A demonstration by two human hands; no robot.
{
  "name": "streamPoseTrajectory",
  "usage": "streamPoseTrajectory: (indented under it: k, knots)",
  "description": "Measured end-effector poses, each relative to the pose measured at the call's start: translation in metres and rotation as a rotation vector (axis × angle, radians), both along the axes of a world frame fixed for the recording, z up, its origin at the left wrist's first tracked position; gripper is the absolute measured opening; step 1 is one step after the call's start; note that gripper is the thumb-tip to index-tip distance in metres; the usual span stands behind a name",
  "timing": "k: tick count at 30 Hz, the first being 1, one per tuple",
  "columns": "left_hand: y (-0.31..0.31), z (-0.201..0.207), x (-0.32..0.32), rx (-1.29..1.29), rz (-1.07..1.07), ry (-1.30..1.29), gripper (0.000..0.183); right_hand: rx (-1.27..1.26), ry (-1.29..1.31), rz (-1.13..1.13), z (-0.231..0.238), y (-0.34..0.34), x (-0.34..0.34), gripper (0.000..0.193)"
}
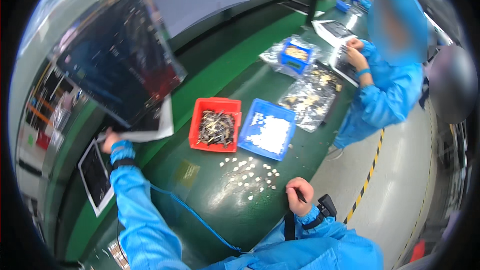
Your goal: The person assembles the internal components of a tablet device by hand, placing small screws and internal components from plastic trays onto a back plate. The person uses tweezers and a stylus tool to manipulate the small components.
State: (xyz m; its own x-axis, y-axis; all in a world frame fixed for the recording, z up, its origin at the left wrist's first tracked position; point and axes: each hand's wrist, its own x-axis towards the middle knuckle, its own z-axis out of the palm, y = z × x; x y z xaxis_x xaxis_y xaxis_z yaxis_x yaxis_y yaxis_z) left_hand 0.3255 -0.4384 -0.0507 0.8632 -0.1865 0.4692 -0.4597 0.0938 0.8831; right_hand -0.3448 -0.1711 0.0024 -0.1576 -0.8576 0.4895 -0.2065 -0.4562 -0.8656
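Note:
Out to the left, my left hand (110, 141) is at the near corner of a white-edged panel (162, 122), beneath a large dark screen. Its fingers are small and partly hidden, so their grip cannot be made out. A second white-framed dark panel (95, 177) lies just below that hand. My right hand (300, 195) is closed at the table's near right edge, around a thin black pen-like tool (301, 196). Small white pieces (250, 170) lie scattered on the green table, up and left of the right hand.
A red bin (194, 120) of small metal parts stands beside a blue bin (287, 147) of white pieces. Farther off are a plastic bag of parts (312, 95) and a smaller blue box (295, 62). A co-worker (387, 90) handles a panel. A coiled blue cord (200, 220) crosses the table.

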Motion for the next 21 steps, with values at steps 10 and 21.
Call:
streamPoseTrajectory:
  k: [10,21]
  knots:
    - [0.161,0.210,-0.140,-0.390,-0.232,-0.147,0.038,0.055,-0.037,-0.076,-0.006,-0.003,-0.002,0.003]
    - [0.383,0.283,-0.138,0.039,-1.212,0.060,0.039,0.049,-0.151,-0.051,-0.015,-0.008,-0.003,0.002]
